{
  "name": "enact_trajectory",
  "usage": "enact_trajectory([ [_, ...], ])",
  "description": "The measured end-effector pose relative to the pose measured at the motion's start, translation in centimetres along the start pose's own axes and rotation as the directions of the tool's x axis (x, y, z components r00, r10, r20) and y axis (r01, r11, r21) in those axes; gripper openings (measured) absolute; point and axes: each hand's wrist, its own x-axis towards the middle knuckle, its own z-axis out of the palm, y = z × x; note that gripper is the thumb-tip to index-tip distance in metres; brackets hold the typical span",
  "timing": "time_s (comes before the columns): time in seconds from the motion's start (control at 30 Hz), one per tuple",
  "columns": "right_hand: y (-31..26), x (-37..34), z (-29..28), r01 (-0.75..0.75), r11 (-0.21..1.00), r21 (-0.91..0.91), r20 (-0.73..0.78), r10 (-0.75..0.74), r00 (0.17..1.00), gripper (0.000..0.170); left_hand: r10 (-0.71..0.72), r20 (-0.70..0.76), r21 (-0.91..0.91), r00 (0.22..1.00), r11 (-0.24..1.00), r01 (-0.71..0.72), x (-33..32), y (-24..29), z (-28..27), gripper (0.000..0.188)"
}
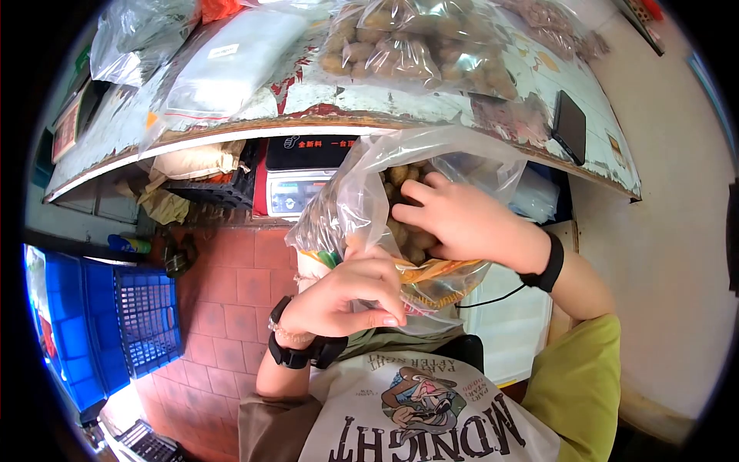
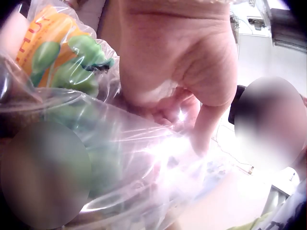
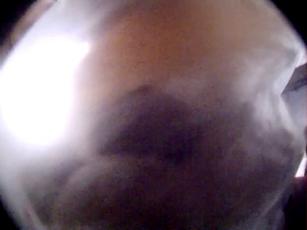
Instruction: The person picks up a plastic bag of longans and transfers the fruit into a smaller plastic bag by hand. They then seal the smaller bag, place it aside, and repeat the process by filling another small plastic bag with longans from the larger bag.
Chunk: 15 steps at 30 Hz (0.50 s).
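A clear plastic bag [image 1: 362, 181] with orange and green print stands open in front of the person, with brown potatoes [image 1: 416, 240] inside. The left hand [image 1: 350, 296] grips the near-left part of its rim, fingers curled into the film; the left wrist view shows this hand [image 2: 177, 57] above the clear plastic [image 2: 129, 148]. Reaching in through the mouth, the right hand [image 1: 469, 219] rests on the potatoes with its fingers spread and slightly bent; whether it holds one cannot be told. The right wrist view is blurred, with hazy plastic [image 3: 268, 96] around the camera.
Behind the bag, a worn table [image 1: 308, 108] carries bagged potatoes [image 1: 400, 58], flat plastic bags [image 1: 231, 65] and a black phone [image 1: 569, 127]. A scale [image 1: 289, 196] stands beneath the table edge, left of the bag. Blue crates [image 1: 146, 319] stand on the tiled floor at left.
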Motion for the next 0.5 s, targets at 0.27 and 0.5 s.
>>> enact_trajectory([
  [0.27,1.0,-0.3,-0.3,0.098,0.946,0.31,-0.007,-0.101,0.995,0.045,0.0,0.013,-0.007,1.0,1.0,0.0,0.0,0.0,-0.2,0.006],
  [0.5,2.3,0.1,0.3,0.025,0.845,0.534,-0.025,-0.013,1.0,0.022,-0.009,0.008,-0.012,1.0,1.0,0.009,0.0,0.0,-0.1,0.007],
])
